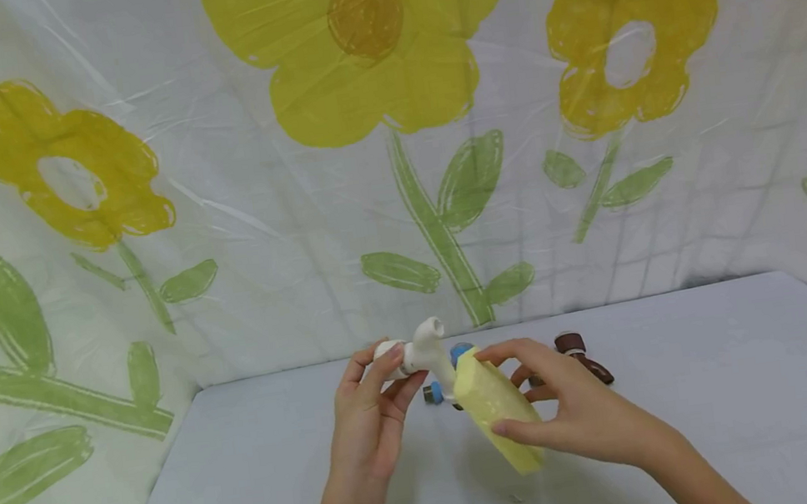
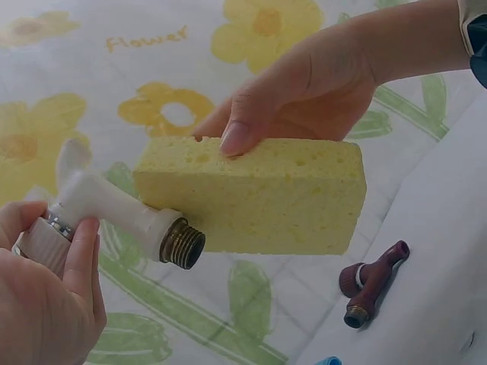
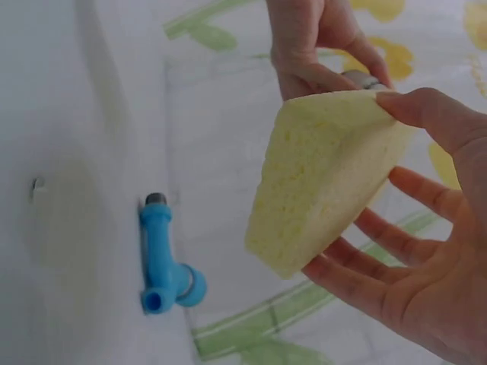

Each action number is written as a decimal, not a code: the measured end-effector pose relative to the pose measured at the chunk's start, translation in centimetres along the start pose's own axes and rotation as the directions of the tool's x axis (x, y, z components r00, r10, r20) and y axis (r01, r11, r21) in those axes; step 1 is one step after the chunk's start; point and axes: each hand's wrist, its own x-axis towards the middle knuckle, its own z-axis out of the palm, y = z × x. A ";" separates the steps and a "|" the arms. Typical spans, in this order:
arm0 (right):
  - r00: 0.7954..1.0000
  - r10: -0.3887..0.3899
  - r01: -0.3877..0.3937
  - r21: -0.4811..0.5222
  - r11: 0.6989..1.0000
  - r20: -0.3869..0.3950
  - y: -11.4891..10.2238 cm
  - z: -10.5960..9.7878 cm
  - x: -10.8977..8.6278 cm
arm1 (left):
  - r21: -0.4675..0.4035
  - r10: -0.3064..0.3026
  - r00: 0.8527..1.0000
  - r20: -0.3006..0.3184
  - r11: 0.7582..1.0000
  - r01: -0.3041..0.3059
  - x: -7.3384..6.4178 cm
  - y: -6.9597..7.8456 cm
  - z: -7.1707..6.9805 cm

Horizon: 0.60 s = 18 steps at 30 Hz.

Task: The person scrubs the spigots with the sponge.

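My left hand (image 1: 374,415) grips a white plastic faucet (image 2: 114,201) by its round knob, with the threaded brass end (image 2: 184,243) pointing away from the palm. In my right hand (image 1: 565,400) is a yellow sponge (image 2: 259,198), a thick porous block pinched between thumb and fingertips. The sponge lies right against the faucet's body in the left wrist view. Seen from the right wrist, the sponge (image 3: 327,175) hides most of the faucet, and only part of the knob shows beyond it.
On the white table (image 1: 251,489) behind my hands lie a blue faucet (image 3: 160,255) and a dark brown faucet (image 2: 373,285). A small scrap (image 1: 515,498) sits nearer the front. A curtain (image 1: 259,244) with yellow flowers hangs along the table's back edge.
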 end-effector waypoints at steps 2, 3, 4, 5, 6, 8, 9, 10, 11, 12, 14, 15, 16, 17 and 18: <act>1.000 0.011 -0.010 -0.013 1.000 0.028 0.0 -0.4 -0.1 | 0.000 -0.012 1.000 0.000 1.000 0.012 0.0 -0.1 0.0; 0.999 0.013 -0.012 -0.016 1.000 0.041 0.0 -0.7 -0.1 | -0.002 -0.017 1.000 -0.001 1.000 0.017 0.0 -0.2 0.0; 0.999 0.013 -0.012 -0.020 1.000 0.052 0.0 -0.9 -0.1 | -0.003 -0.021 1.000 -0.002 1.000 0.021 -0.1 -0.2 0.0; 0.998 0.012 -0.011 -0.021 1.000 0.062 0.0 -1.1 -0.2 | -0.003 -0.025 1.000 -0.004 1.000 0.025 -0.1 -0.3 0.0; 0.997 0.010 -0.009 -0.019 1.000 0.071 0.1 -1.2 -0.2 | -0.004 -0.027 1.000 -0.005 1.000 0.027 -0.1 -0.3 0.0; 0.997 0.006 -0.005 -0.017 1.000 0.083 0.2 -1.5 -0.2 | -0.008 -0.026 1.000 -0.008 1.000 0.026 -0.1 -0.3 0.0; 0.996 0.005 -0.004 -0.016 1.000 0.088 0.2 -1.6 -0.3 | -0.010 -0.026 1.000 -0.008 1.000 0.026 -0.1 -0.3 0.0; 0.996 0.009 -0.008 -0.015 1.000 0.093 0.3 -1.6 -0.3 | -0.012 -0.026 1.000 -0.008 1.000 0.025 -0.1 -0.3 0.0; 0.995 0.012 -0.011 -0.014 1.000 0.100 0.3 -1.6 -0.3 | -0.016 -0.025 1.000 -0.008 1.000 0.024 -0.1 -0.3 -0.1; 0.994 0.016 -0.015 -0.011 1.000 0.106 0.3 -1.6 -0.3 | -0.018 -0.024 1.000 -0.008 1.000 0.024 0.0 -0.2 -0.1; 0.993 0.027 -0.027 -0.008 1.000 0.115 0.3 -1.6 -0.4 | -0.026 -0.025 1.000 -0.007 0.999 0.025 0.0 -0.2 -0.1; 0.993 0.033 -0.032 -0.011 0.999 0.115 0.3 -1.6 -0.4 | -0.029 -0.026 1.000 -0.005 0.999 0.026 0.0 -0.2 -0.1; 0.993 0.038 -0.037 -0.013 0.999 0.115 0.3 -1.6 -0.4 | -0.032 -0.027 1.000 -0.005 0.999 0.027 0.1 -0.1 0.0; 0.993 0.040 -0.039 -0.016 0.999 0.114 0.3 -1.5 -0.4 | -0.033 -0.027 1.000 -0.005 0.999 0.027 0.1 -0.1 0.0; 0.993 0.043 -0.041 -0.019 0.999 0.111 0.3 -1.5 -0.5 | -0.033 -0.028 1.000 -0.005 0.999 0.028 0.1 -0.1 0.0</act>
